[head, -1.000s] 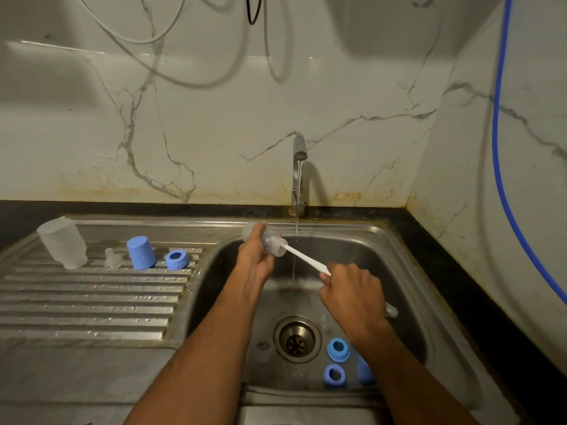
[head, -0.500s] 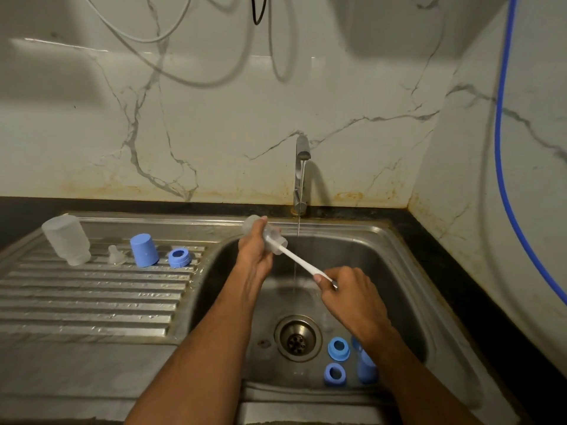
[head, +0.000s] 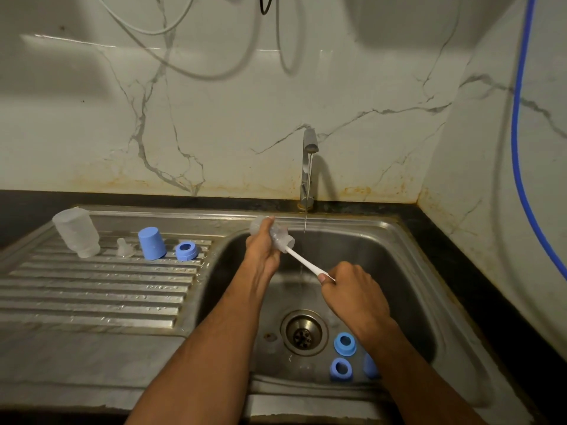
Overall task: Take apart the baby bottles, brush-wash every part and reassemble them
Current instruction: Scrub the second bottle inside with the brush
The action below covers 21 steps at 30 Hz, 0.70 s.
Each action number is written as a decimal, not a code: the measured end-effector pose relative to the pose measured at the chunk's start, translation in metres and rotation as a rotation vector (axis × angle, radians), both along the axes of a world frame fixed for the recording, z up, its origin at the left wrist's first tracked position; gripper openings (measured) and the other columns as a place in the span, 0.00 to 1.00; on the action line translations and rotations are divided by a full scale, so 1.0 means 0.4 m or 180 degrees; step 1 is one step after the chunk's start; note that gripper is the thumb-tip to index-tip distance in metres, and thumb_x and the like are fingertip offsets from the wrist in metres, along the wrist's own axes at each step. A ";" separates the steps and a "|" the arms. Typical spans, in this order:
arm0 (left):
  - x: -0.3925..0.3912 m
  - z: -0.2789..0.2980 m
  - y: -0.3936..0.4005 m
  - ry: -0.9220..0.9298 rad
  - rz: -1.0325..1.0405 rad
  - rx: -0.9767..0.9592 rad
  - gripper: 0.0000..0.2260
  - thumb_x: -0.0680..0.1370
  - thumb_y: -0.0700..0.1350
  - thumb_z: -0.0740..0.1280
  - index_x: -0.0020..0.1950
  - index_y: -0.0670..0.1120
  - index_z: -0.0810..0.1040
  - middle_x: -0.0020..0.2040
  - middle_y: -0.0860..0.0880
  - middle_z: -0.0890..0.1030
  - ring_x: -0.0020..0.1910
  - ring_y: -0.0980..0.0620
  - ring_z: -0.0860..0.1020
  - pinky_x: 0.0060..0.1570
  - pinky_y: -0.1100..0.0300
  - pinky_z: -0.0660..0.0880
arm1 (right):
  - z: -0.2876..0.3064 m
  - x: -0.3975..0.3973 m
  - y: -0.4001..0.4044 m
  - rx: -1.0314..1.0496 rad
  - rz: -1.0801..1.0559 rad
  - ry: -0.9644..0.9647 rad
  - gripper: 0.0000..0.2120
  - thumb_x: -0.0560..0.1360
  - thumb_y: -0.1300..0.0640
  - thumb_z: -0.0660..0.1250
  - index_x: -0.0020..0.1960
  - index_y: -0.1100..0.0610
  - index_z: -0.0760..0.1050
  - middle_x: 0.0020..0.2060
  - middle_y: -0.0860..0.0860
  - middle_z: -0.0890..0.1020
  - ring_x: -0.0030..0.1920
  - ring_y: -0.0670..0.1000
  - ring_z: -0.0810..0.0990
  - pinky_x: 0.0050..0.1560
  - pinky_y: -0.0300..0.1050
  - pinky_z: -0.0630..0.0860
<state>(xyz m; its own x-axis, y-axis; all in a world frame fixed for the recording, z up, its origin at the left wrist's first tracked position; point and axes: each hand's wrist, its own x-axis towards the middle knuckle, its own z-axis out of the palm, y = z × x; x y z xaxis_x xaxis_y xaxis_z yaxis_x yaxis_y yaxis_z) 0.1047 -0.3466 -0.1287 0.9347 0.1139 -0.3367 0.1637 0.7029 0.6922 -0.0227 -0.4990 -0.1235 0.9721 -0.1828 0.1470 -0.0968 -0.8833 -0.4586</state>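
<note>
From the head view, I have my left hand (head: 261, 252) wrapped around a clear bottle (head: 273, 233), held tilted above the back-left corner of the sink (head: 408, 240), while my right hand (head: 352, 297) is curled tight on the white brush handle (head: 306, 265), whose head sits inside the bottle's mouth. The tap (head: 308, 167) runs a thin stream just beside the bottle. On the drainer stand another clear bottle (head: 76, 233), a teat (head: 124, 247), a blue cap (head: 152, 243) and a blue ring (head: 186, 251); more blue rings (head: 345, 343) lie by the drain (head: 303, 332). I judge wet plastic could slip from my grip, or a small part could wash toward the drain.
</note>
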 end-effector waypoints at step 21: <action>-0.006 0.013 -0.014 -0.0087 -0.0080 -0.0011 0.14 0.77 0.41 0.73 0.58 0.42 0.73 0.54 0.39 0.77 0.46 0.47 0.81 0.46 0.50 0.83 | -0.012 0.003 -0.014 -0.0086 -0.0189 -0.0197 0.15 0.84 0.43 0.58 0.48 0.50 0.78 0.36 0.47 0.78 0.36 0.46 0.78 0.39 0.44 0.77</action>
<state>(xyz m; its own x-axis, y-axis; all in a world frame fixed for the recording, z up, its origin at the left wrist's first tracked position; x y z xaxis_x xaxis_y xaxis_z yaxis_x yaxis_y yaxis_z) 0.1025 -0.3521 -0.1233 0.9461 0.0892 -0.3113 0.1623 0.7012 0.6942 -0.0216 -0.5047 -0.1282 0.9486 -0.2349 0.2120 -0.1215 -0.8890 -0.4415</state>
